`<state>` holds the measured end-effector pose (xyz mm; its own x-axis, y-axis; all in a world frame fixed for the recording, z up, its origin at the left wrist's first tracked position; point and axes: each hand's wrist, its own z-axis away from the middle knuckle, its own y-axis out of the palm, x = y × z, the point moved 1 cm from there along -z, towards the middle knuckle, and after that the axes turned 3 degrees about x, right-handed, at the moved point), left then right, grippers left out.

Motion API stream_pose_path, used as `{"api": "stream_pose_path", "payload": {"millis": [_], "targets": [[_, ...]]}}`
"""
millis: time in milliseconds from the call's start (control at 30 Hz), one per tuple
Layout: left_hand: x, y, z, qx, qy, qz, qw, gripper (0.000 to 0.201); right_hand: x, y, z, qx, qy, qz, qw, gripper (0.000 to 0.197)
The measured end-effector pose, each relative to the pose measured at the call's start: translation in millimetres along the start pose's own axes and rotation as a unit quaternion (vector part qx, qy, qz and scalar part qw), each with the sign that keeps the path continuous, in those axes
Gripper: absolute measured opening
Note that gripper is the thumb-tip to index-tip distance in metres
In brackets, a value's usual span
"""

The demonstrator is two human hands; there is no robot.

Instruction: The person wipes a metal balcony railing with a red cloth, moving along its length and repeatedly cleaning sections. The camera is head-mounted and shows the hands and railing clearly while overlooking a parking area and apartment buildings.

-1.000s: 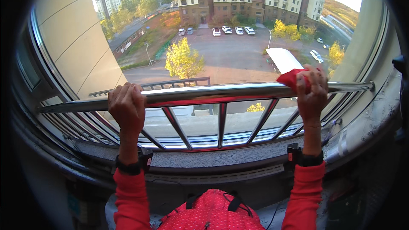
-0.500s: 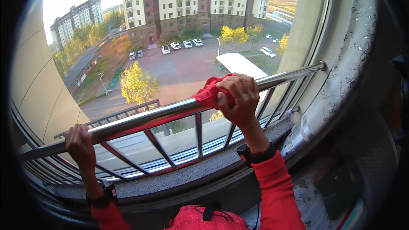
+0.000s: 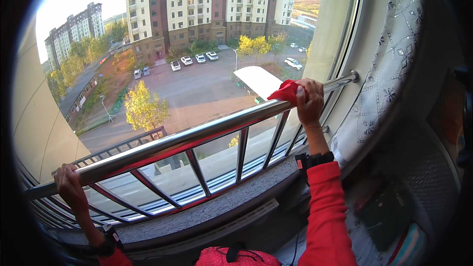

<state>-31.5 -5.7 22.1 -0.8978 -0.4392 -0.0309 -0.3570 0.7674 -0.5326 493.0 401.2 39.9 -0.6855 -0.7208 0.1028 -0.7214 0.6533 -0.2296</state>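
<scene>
A shiny metal railing [image 3: 197,135] runs across the window, rising toward the right. Near its right end my right hand [image 3: 310,99] presses a bunched red cloth [image 3: 284,92] onto the top rail, fingers closed over it. Part of the cloth sticks out to the left of the hand; the rest is hidden under the palm. At the far left my left hand [image 3: 69,182] wraps its fingers around the same rail.
Upright metal bars [image 3: 242,153] stand below the rail, above a speckled grey sill [image 3: 212,213]. A white patterned curtain [image 3: 382,69] hangs at the right. Outside lie a parking lot [image 3: 197,86], parked cars and tall buildings. A dark green item [image 3: 387,216] sits at lower right.
My right hand has slid the red cloth rightward along the rail, toward its wall end. My left hand still grips the rail. The whole view has shifted slightly.
</scene>
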Motion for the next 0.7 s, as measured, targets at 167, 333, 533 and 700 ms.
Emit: {"api": "stream_pose_path", "payload": {"millis": [167, 333, 533, 700], "targets": [[4, 3, 4, -0.013, -0.017, 0.004, 1.0, 0.035, -52, -6, -6, -0.002, 0.038, 0.03, 0.999, 0.019], [2, 5, 6, -0.029, -0.027, 0.008, 0.999, 0.037, -58, -8, -8, 0.023, 0.045, 0.031, 0.998, 0.02], [-4, 3, 6, -0.034, -0.036, 0.008, 0.999, 0.037, 9, 0, -6, 0.062, 0.003, 0.005, 0.998, 0.023], [-13, 3, 6, -0.048, -0.04, 0.024, 0.998, 0.035, 85, 4, 0, 0.061, -0.018, -0.061, 0.996, 0.02]]}}
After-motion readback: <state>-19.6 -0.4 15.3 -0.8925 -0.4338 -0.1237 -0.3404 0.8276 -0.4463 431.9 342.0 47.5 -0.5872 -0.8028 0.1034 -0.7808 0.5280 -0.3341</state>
